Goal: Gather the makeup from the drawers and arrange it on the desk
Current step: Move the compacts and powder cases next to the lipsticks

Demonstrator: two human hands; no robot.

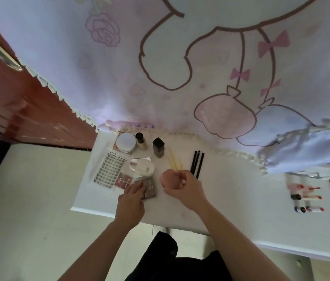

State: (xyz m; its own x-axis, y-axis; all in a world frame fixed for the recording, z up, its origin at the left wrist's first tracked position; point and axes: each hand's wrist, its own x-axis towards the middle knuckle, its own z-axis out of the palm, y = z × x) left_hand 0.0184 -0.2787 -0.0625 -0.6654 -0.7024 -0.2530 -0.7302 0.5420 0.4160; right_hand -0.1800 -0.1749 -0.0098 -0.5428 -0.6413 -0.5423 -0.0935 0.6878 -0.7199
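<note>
On the white desk [241,199] my right hand [186,185] is closed around a pink makeup sponge [169,178]. My left hand [132,196] rests its fingers on a dark eyeshadow palette [150,189] lying flat. Beside it lie a white powder puff [142,167], a sheet of false lashes [107,170] and a small maroon packet [122,181]. Further back stand a round silver-lidded jar [126,142], a beige foundation bottle [140,141] and a dark square bottle [158,148]. Several yellow sticks [173,162] and three black brushes [197,164] lie near my right hand.
A pink-and-white cartoon cloth [180,67] hangs over the back of the desk. Small red-and-white tubes [307,197] lie at the desk's right end. A red-brown wooden cabinet [18,98] stands at left, with pale floor [28,199] below it.
</note>
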